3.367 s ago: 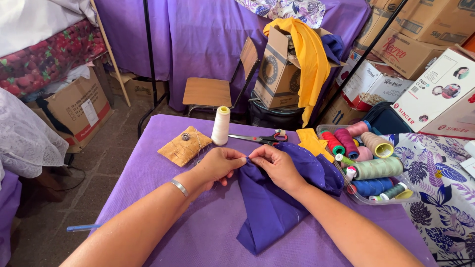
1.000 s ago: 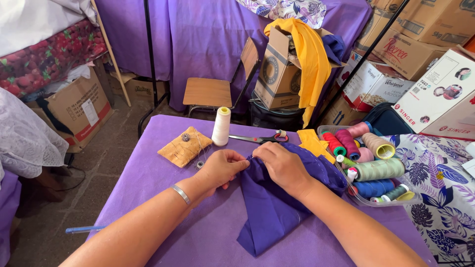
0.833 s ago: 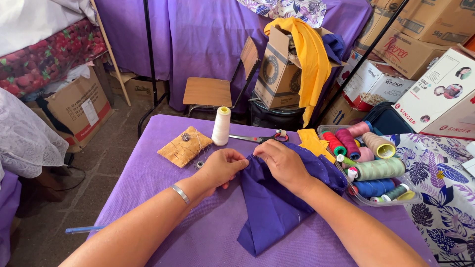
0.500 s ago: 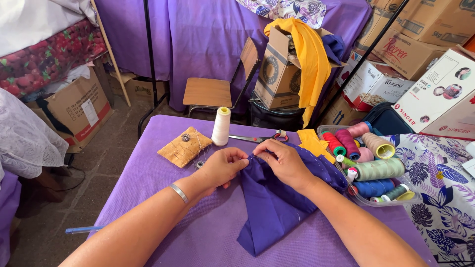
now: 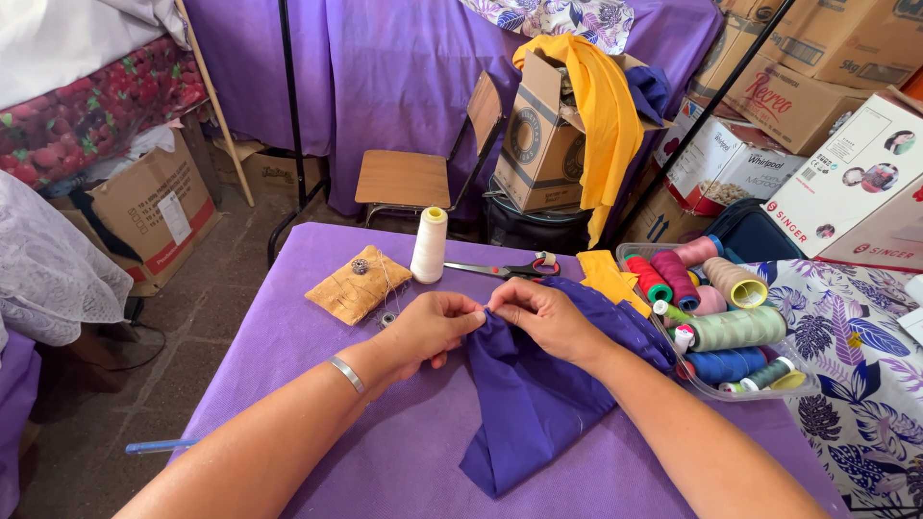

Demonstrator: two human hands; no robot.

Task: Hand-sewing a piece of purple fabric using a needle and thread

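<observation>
While both hands meet at the middle of the desk (image 5: 288, 288), the left hand (image 5: 428, 329) and the right hand (image 5: 540, 315) each pinch the top edge of the dark purple cloth (image 5: 538, 404), fingertips nearly touching; a needle or thread may sit between them, but it is too small to tell. That cloth lies bunched under the right wrist and trails toward the near edge of the desk. Judging by the pinch, the step in hand looks like fine hand-stitching or folding at the cloth's edge, and the following move would call for steady, small finger work with the fabric kept taut. Just beyond the left hand lies a tan pincushion (image 5: 358, 284), with 1 white thread spool (image 5: 429, 244) standing upright beside it and a pair of scissors (image 5: 505, 268) lying flat to its right. A yellow fabric scrap (image 5: 608, 276) sits beside a clear tray (image 5: 760, 389) of coloured thread spools at the right.
</observation>
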